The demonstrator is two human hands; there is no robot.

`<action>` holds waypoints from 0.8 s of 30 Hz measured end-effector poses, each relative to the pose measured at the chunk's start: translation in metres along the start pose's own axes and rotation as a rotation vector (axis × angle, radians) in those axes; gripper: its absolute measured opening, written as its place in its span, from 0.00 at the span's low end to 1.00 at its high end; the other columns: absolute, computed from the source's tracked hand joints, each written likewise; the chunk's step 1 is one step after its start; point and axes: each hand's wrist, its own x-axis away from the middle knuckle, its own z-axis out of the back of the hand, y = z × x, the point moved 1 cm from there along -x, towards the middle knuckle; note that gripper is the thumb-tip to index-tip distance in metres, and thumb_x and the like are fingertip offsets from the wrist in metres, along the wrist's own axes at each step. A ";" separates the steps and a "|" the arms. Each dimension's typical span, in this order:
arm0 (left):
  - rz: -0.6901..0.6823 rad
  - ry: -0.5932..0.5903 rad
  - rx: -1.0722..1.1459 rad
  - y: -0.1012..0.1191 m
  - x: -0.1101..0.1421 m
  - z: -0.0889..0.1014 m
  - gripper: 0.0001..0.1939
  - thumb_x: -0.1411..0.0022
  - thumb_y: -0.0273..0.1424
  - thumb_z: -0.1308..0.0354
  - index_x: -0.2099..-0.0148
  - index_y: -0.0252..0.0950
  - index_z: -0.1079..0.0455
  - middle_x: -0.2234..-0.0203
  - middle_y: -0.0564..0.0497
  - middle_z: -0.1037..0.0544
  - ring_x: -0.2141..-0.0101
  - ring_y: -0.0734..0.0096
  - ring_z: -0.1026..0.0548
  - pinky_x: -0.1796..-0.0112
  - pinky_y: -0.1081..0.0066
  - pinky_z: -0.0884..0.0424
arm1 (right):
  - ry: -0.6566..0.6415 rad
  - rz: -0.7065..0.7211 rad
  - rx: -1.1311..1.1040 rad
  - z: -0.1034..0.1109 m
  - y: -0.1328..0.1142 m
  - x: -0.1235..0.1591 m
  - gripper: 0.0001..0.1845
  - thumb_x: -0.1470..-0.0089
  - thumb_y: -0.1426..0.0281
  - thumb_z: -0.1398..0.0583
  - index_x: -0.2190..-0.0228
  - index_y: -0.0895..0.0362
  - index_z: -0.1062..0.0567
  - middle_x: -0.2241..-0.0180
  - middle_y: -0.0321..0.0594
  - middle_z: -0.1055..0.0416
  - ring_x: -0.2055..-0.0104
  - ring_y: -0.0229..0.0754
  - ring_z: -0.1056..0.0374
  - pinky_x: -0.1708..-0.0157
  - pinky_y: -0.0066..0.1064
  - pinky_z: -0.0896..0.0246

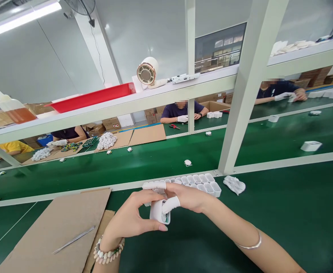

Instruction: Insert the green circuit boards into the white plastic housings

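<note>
My left hand [128, 218] is wrapped round a small white plastic housing [156, 211], whose open end faces right. White finger cots cover the thumb and index finger of my right hand [186, 196]. Its thumb presses into the opening, and its index finger reaches over the top of the housing. A bit of green circuit board [165, 218] shows inside, mostly hidden by the thumb. Just behind my hands stand rows of open white housings [209, 187], partly covered by my fingers.
Tweezers [74, 239] lie on a cardboard sheet [49, 223] at left. A white glove [234, 185] rests by the frame post [242, 94]. Beyond, a green conveyor belt [155, 151] carries small white parts [187, 163]. Overhead, a shelf [166, 91] holds a red tray [95, 98]. Co-workers sit opposite.
</note>
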 end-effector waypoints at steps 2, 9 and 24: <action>0.017 0.032 -0.069 -0.002 -0.001 0.001 0.26 0.52 0.40 0.30 0.50 0.42 0.27 0.53 0.47 0.23 0.53 0.57 0.28 0.51 0.63 0.34 | 0.119 0.031 0.078 0.001 0.003 0.000 0.35 0.53 0.73 0.36 0.42 0.52 0.34 0.55 0.41 0.27 0.58 0.40 0.30 0.59 0.32 0.33; 0.044 0.353 -0.207 -0.026 -0.023 -0.004 0.16 0.42 0.35 0.39 0.52 0.39 0.36 0.54 0.47 0.30 0.53 0.61 0.29 0.53 0.63 0.31 | 0.496 0.117 0.554 0.011 0.010 -0.014 0.26 0.49 0.65 0.37 0.48 0.56 0.29 0.57 0.42 0.27 0.58 0.42 0.31 0.57 0.34 0.34; 0.625 -0.233 -0.603 -0.110 -0.028 -0.006 0.22 0.57 0.28 0.32 0.56 0.39 0.28 0.61 0.48 0.22 0.61 0.57 0.23 0.66 0.69 0.33 | 0.705 -0.260 1.047 0.121 0.022 -0.064 0.15 0.38 0.64 0.42 0.52 0.56 0.29 0.50 0.44 0.32 0.53 0.45 0.32 0.55 0.39 0.32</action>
